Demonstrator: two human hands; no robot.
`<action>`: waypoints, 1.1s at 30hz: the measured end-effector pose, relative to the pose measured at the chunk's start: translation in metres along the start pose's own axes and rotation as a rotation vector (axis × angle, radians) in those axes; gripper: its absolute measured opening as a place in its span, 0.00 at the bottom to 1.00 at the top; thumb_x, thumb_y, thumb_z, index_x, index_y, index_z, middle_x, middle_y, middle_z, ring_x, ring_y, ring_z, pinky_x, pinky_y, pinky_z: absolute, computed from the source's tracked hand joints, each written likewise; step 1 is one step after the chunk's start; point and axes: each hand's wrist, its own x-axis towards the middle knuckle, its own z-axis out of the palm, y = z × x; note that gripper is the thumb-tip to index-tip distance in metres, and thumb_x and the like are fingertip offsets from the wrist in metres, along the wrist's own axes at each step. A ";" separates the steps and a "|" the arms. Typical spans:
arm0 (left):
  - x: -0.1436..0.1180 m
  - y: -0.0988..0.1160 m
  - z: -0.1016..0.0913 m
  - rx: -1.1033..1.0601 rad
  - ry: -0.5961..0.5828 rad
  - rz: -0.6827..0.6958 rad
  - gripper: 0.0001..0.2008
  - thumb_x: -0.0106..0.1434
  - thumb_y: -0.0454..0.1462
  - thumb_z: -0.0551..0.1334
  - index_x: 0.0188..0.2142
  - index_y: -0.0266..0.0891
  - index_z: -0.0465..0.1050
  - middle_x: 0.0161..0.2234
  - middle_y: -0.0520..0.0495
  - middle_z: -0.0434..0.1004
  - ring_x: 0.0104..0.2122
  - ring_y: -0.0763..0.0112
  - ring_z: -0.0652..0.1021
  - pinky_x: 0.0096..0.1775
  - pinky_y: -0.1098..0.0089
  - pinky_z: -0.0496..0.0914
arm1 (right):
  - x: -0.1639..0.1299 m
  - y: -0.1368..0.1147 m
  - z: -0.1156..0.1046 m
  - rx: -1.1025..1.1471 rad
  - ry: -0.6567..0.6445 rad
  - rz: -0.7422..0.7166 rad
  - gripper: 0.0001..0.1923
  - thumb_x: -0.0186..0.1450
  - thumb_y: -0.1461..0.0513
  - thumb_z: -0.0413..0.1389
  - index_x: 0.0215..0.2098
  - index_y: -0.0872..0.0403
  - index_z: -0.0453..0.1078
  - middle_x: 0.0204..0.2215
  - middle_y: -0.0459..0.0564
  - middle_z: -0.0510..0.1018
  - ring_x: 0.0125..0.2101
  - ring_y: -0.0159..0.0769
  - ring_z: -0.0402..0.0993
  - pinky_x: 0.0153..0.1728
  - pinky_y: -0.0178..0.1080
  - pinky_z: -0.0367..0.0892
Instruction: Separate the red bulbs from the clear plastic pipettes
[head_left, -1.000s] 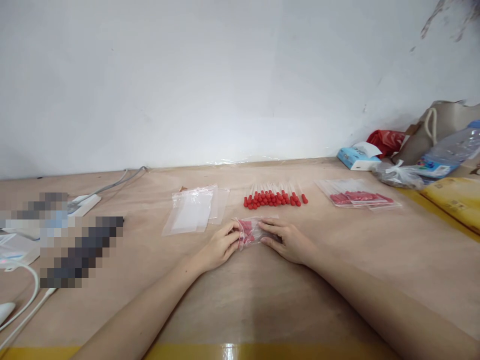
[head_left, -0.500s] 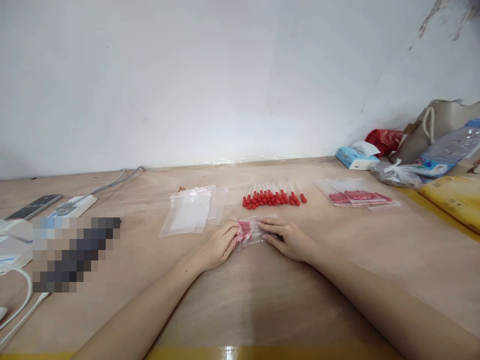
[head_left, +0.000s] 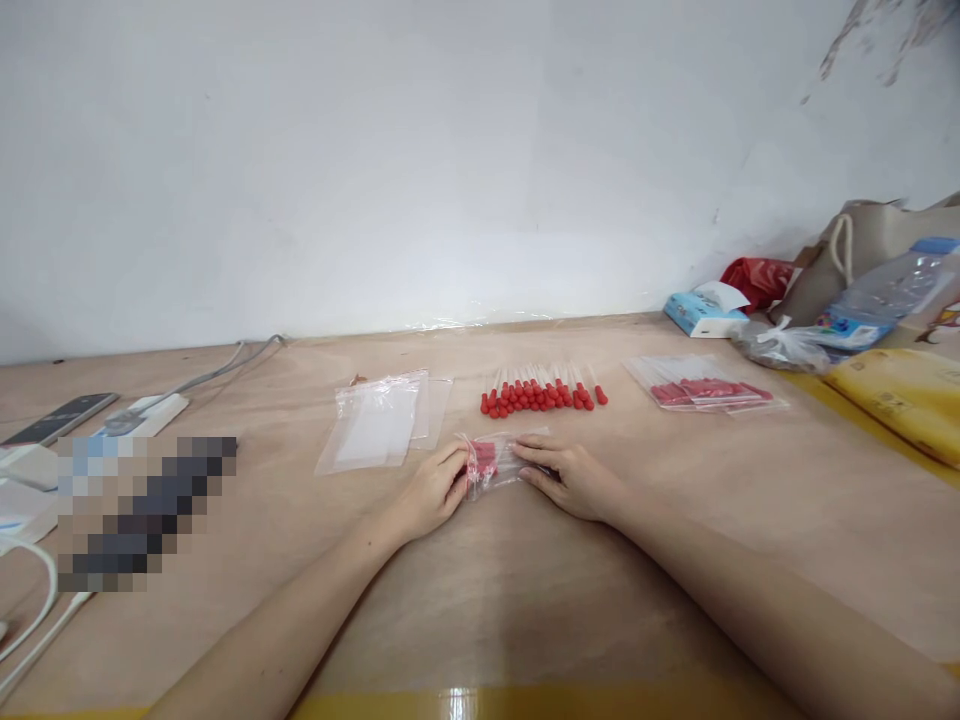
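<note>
Between my hands, low over the table, is a clear plastic bag (head_left: 504,477) with red rubber bulbs (head_left: 482,459) showing inside at its left part. My left hand (head_left: 437,492) is closed on the bag's left end, beside the bulbs. At the other end my right hand (head_left: 564,477) grips the bag with fingers along its top and the thumb lower down. Just beyond lies a row of droppers (head_left: 536,396), red bulbs toward me and clear tubes toward the wall. Empty clear bags (head_left: 379,420) lie overlapping at the left; filled bags of droppers (head_left: 705,385) lie at the right.
At the left are a phone (head_left: 61,418), a power strip (head_left: 146,420), white cables (head_left: 45,660) and a blurred-out dark patch. A tissue pack (head_left: 705,313), a knotted plastic bag (head_left: 784,345), a plastic bottle (head_left: 889,295) and a yellow package (head_left: 904,395) crowd the right. A white wall rises behind.
The view has shifted slightly, so things appear a little farther left. Both hands keep hold of the bag, and its red bulbs show slightly more clearly beside my left fingers.
</note>
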 end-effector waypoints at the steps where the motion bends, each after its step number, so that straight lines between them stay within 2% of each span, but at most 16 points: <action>1: 0.000 -0.001 -0.001 0.000 -0.001 -0.004 0.09 0.63 0.31 0.48 0.41 0.38 0.62 0.41 0.43 0.65 0.42 0.68 0.68 0.45 0.67 0.64 | -0.001 0.000 -0.001 -0.009 -0.008 0.001 0.20 0.64 0.59 0.47 0.53 0.53 0.63 0.53 0.53 0.66 0.52 0.39 0.64 0.53 0.43 0.61; 8: 0.000 -0.002 -0.020 0.022 -0.030 -0.062 0.07 0.64 0.33 0.45 0.34 0.38 0.59 0.38 0.43 0.64 0.39 0.68 0.67 0.43 0.66 0.64 | -0.005 -0.002 -0.007 -0.015 -0.106 -0.049 0.23 0.64 0.58 0.47 0.57 0.52 0.57 0.55 0.51 0.63 0.54 0.38 0.61 0.54 0.44 0.59; 13: -0.003 -0.004 -0.028 0.038 -0.065 -0.231 0.09 0.65 0.38 0.43 0.34 0.39 0.58 0.32 0.47 0.66 0.30 0.69 0.69 0.35 0.67 0.66 | -0.006 0.000 -0.007 -0.014 -0.080 -0.034 0.22 0.64 0.60 0.46 0.57 0.51 0.58 0.55 0.50 0.63 0.54 0.38 0.60 0.55 0.44 0.58; 15: -0.004 -0.006 -0.040 0.001 -0.120 -0.278 0.11 0.65 0.41 0.44 0.34 0.39 0.59 0.30 0.47 0.68 0.30 0.69 0.70 0.34 0.67 0.66 | -0.006 0.000 -0.008 -0.011 -0.080 -0.029 0.22 0.64 0.61 0.46 0.56 0.52 0.59 0.55 0.51 0.64 0.54 0.38 0.60 0.55 0.44 0.58; 18: -0.012 -0.013 -0.076 -0.121 -0.208 -0.351 0.12 0.64 0.44 0.47 0.35 0.40 0.63 0.29 0.49 0.72 0.30 0.69 0.73 0.34 0.68 0.68 | -0.006 -0.002 -0.009 -0.006 -0.084 -0.032 0.21 0.64 0.61 0.46 0.56 0.52 0.60 0.55 0.51 0.64 0.54 0.38 0.60 0.55 0.44 0.58; 20: -0.022 -0.021 -0.104 -0.144 -0.149 -0.447 0.13 0.60 0.47 0.53 0.34 0.41 0.66 0.28 0.49 0.73 0.30 0.68 0.75 0.33 0.68 0.69 | -0.006 -0.003 -0.010 -0.007 -0.086 -0.029 0.21 0.64 0.61 0.46 0.55 0.52 0.60 0.55 0.51 0.64 0.54 0.38 0.59 0.55 0.44 0.58; 21: -0.027 -0.026 -0.117 -0.166 -0.063 -0.485 0.14 0.57 0.49 0.55 0.34 0.41 0.67 0.29 0.49 0.74 0.30 0.68 0.75 0.33 0.68 0.70 | -0.006 -0.003 -0.010 -0.008 -0.088 -0.027 0.21 0.64 0.61 0.46 0.55 0.52 0.60 0.55 0.51 0.64 0.54 0.38 0.60 0.55 0.44 0.58; 24: -0.035 -0.039 -0.136 -0.169 0.334 -0.528 0.17 0.52 0.52 0.58 0.33 0.42 0.69 0.33 0.48 0.77 0.34 0.65 0.76 0.36 0.66 0.72 | -0.005 -0.003 -0.010 -0.009 -0.093 -0.031 0.21 0.64 0.61 0.46 0.55 0.53 0.60 0.54 0.51 0.64 0.54 0.38 0.60 0.55 0.44 0.59; 26: -0.030 -0.047 -0.129 -0.132 0.500 -0.537 0.17 0.49 0.50 0.62 0.33 0.42 0.68 0.34 0.48 0.77 0.34 0.65 0.77 0.37 0.66 0.72 | -0.005 -0.002 -0.009 -0.008 -0.092 -0.035 0.21 0.64 0.61 0.46 0.55 0.53 0.60 0.54 0.51 0.64 0.54 0.38 0.60 0.55 0.44 0.59; 28: -0.015 -0.052 -0.108 -0.101 0.554 -0.538 0.15 0.50 0.47 0.62 0.34 0.41 0.68 0.32 0.48 0.77 0.32 0.65 0.77 0.36 0.66 0.72 | -0.005 -0.001 -0.008 -0.007 -0.090 -0.034 0.21 0.63 0.61 0.46 0.55 0.54 0.61 0.54 0.52 0.65 0.54 0.38 0.60 0.55 0.43 0.59; 31: 0.016 -0.057 -0.064 -0.041 0.503 -0.454 0.10 0.55 0.42 0.58 0.33 0.39 0.68 0.34 0.47 0.76 0.33 0.66 0.77 0.37 0.65 0.71 | -0.005 -0.001 -0.008 0.000 -0.085 -0.033 0.21 0.63 0.61 0.47 0.55 0.54 0.61 0.54 0.53 0.65 0.54 0.39 0.61 0.54 0.44 0.59; 33: 0.035 -0.058 -0.038 0.057 0.440 -0.419 0.06 0.55 0.39 0.58 0.31 0.38 0.68 0.31 0.46 0.74 0.32 0.66 0.76 0.36 0.65 0.70 | -0.005 -0.001 -0.008 0.004 -0.077 -0.030 0.21 0.63 0.61 0.47 0.55 0.54 0.61 0.53 0.53 0.65 0.53 0.39 0.61 0.54 0.45 0.59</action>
